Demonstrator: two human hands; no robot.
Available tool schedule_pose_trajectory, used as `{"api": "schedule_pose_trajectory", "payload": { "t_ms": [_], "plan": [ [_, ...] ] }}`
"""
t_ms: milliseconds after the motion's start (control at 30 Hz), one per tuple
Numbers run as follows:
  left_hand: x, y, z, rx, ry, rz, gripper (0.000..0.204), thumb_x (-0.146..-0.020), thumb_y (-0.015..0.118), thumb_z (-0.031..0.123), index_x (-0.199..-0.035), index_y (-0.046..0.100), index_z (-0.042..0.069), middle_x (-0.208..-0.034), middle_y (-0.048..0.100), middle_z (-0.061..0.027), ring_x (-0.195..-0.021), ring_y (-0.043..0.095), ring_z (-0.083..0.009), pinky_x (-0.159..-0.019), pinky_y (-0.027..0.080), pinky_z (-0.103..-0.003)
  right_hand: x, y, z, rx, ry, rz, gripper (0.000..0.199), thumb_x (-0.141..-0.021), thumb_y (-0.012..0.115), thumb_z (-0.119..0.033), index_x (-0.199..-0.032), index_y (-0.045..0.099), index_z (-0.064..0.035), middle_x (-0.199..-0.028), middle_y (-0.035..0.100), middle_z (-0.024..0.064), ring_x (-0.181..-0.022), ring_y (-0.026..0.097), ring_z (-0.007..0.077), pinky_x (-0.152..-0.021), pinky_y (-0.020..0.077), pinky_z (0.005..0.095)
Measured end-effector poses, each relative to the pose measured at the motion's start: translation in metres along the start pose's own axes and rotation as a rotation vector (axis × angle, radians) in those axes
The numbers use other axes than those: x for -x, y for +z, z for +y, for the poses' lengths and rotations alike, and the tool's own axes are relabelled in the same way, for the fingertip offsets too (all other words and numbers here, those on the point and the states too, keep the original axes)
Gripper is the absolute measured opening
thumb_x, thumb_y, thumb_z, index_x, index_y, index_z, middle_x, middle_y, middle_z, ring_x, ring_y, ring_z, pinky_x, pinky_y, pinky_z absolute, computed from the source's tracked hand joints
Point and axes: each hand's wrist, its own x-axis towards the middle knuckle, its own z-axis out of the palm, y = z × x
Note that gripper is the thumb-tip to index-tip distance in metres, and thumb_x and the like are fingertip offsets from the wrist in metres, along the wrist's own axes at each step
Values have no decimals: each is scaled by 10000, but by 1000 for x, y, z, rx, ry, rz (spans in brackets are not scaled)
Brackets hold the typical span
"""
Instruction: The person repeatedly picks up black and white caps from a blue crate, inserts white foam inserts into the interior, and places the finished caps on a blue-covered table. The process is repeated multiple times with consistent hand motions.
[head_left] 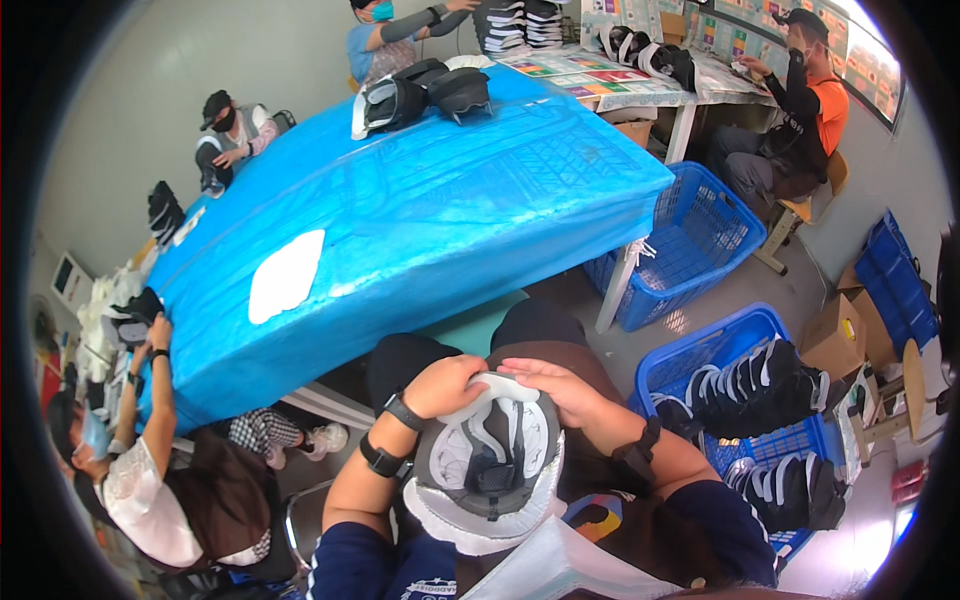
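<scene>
On my lap rests a padded helmet liner (492, 440), its hollow side facing up, with a white and grey outside and grey and black pads within. My left hand (447, 387) pinches the white strip along its far rim. Opposite, my right hand (553, 388) grips the same rim from the right, fingers laid over the edge and the thumb hidden. The two hands nearly meet at the far edge.
A blue-covered table (420, 230) stands ahead, bearing a white flat piece (287, 275) and black liners (460, 92). Blue baskets (690, 235) are at the right, the nearer one (700, 345) with stacked black-and-white liners (760, 390). A co-worker (165, 480) sits at left; others sit farther off.
</scene>
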Motion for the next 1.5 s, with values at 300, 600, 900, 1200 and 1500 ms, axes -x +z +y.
{"api": "schedule_pose_trajectory", "payload": {
  "t_ms": [300,600,900,1200,1500],
  "plan": [
    [-18,-52,7,248,-65,-135,266,-834,692,268,-945,642,31,-845,619,-104,-700,629,-193,-606,504,-297,1,-1,4,-16,-18,-11,513,-900,586,-128,-1353,395,20,-1345,485,105,-1179,503,176,-989,406,302],
    [-154,-142,-72,96,-45,401,325,-818,698,165,-1088,569,35,-1029,575,-121,-804,601,-199,-684,501,-303,-19,-16,6,-71,-63,-56,477,-911,585,-112,-1347,423,-7,-1345,498,63,-1183,494,137,-990,404,288],
    [-360,-211,-191,-378,-89,673,624,-721,725,180,-1260,448,32,-1301,439,-219,-1176,456,-383,-975,404,-433,-56,-53,-4,-91,-38,-66,485,-933,554,-109,-1372,383,7,-1399,439,115,-1254,444,180,-1038,361,312],
    [-415,-223,-228,-374,-351,556,939,-661,752,200,-1416,230,1,-1416,293,-241,-1253,398,-399,-1030,382,-396,-60,-62,-20,-72,-21,-27,521,-927,576,-140,-1383,373,14,-1416,415,106,-1270,415,167,-1047,338,302],
    [-400,-204,-190,-539,-261,656,578,-653,799,141,-1108,453,48,-1207,440,-181,-950,596,-389,-785,518,-434,-61,-50,-18,-87,15,-45,521,-923,575,-108,-1381,364,21,-1418,409,118,-1282,411,179,-1058,334,310]
  ]
}}
